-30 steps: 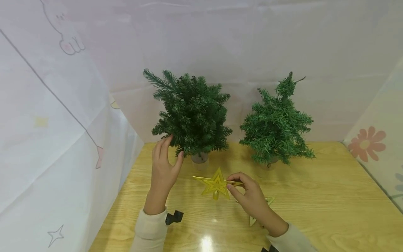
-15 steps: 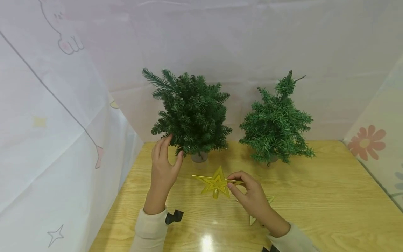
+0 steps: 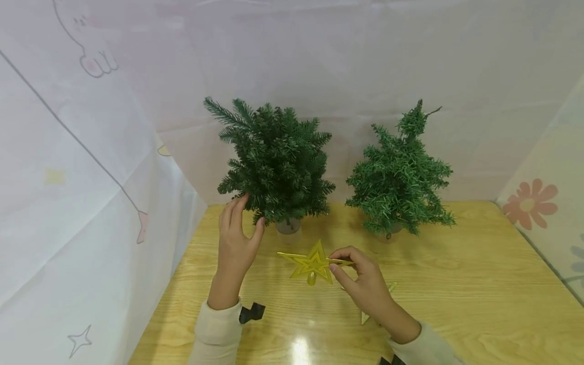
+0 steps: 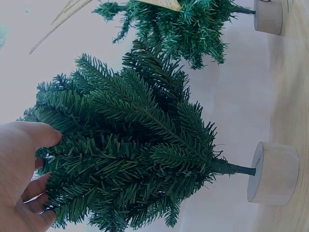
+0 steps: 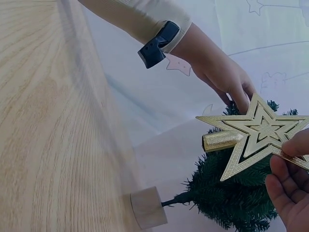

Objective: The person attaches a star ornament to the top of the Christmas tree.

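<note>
Two small trees stand at the table's point(image 3: 479, 284) back as my left hand point(image 3: 237, 243) touches the left tree's point(image 3: 276, 159) lower branches with relaxed fingers, while my right hand point(image 3: 365, 286) pinches a gold star point(image 3: 312, 263) above the table, before that tree.

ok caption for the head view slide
Right hand pinches a gold glitter star topper; left hand touches the fuller green tabletop tree.

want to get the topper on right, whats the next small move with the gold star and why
Probably lift the glittery gold plastic star up toward the top of the bushy dark green tabletop tree. The right hand pinches the star by one point, low over the light wooden table, with its short tube facing downward. The left hand already touches that tree's lower branches, seemingly to steady it.
</note>
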Available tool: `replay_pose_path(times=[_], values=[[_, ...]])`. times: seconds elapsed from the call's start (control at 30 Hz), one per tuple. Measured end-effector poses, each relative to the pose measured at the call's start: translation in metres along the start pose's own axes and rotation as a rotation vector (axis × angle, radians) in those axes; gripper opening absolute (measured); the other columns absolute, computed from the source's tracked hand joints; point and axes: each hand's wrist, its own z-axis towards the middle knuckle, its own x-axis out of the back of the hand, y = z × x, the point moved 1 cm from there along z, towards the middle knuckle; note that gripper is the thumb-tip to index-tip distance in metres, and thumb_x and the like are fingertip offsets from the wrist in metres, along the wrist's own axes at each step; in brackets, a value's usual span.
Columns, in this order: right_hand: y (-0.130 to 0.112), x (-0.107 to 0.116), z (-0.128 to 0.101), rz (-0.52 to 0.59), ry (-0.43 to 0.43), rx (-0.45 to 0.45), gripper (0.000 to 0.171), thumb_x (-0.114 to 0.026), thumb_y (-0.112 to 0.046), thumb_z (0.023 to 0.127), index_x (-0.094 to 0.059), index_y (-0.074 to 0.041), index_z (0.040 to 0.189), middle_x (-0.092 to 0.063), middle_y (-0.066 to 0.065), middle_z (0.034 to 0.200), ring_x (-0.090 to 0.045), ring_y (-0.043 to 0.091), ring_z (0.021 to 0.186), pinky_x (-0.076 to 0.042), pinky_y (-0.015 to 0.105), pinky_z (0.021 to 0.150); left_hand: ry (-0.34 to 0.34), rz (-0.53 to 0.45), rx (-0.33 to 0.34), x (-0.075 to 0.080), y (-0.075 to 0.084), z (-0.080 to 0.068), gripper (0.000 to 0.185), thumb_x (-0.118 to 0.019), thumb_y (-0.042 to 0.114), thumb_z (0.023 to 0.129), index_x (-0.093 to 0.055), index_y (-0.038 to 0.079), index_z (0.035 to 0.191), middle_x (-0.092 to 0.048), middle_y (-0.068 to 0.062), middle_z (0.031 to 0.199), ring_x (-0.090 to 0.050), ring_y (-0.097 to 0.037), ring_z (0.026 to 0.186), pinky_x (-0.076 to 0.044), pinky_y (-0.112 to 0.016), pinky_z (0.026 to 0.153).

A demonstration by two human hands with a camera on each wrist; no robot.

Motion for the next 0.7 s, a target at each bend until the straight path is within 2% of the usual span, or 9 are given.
replay_pose_path(times=[0.33,0.7], values=[[-0.0018,-0.0009,0.0002,-0.003,0.014,0.016,0.017,-0.061,-0.004,0.085,-0.058,-0.005,0.102,-0.060,0.006,0.101,-0.057,0.017,0.098,-0.048,0.039,0.083,0.007,-0.008,-0.005,-0.0011,-0.0020,0.0008,0.057,-0.060,0.027,0.086,-0.039,0.015,0.137,-0.041,-0.009,0.133,-0.036,-0.027,0.121,-0.030,-0.045,0.098],[-0.0021,-0.0001,-0.0001,-0.001,0.032,0.037,0.017,-0.061,-0.001,0.085,-0.058,-0.006,0.101,-0.060,0.004,0.100,-0.058,0.018,0.097,-0.048,0.037,0.084,-0.024,0.010,0.018,0.0009,-0.0009,0.0002,0.057,-0.057,0.031,0.087,-0.037,0.017,0.139,-0.040,-0.007,0.134,-0.034,-0.024,0.123,-0.029,-0.044,0.100]])
